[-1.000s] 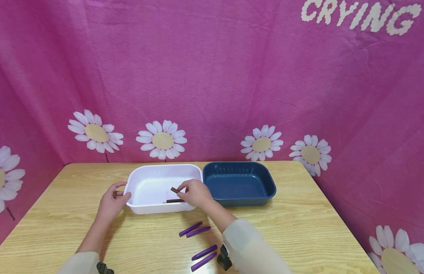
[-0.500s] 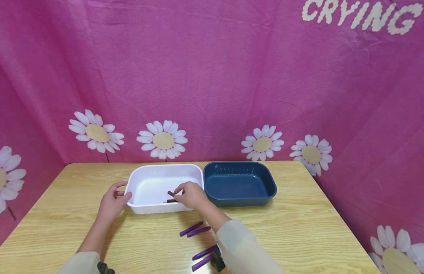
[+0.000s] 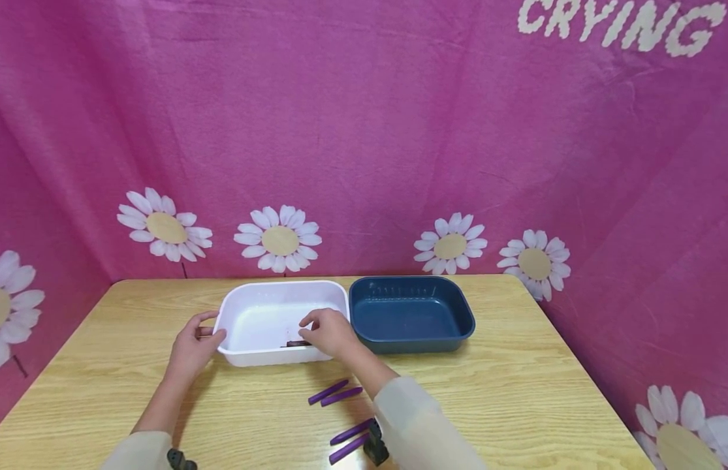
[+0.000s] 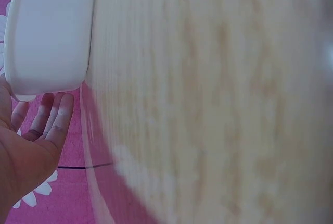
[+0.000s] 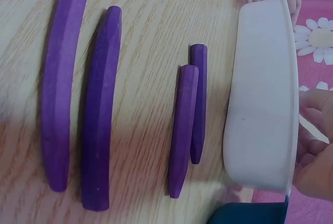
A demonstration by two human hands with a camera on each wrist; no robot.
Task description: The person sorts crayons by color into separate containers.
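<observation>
Here, I see the right hand, its fingers loosely bent and released, over dark brown crayons inside the white plastic tray, along its near wall. The left hand pinches that tray's left rim. A navy tray stands just beside it; four purple crayons lie in front on the wooden counter.

Smooth plastic, grained wood, matt cloth

The white tub looks like smooth plastic with a faint sheen; the blue tub, plastic too, looks glossier. The crayons look waxy. The table shows wood grain under a light gloss, and the curtain is matt, creased cloth.
</observation>
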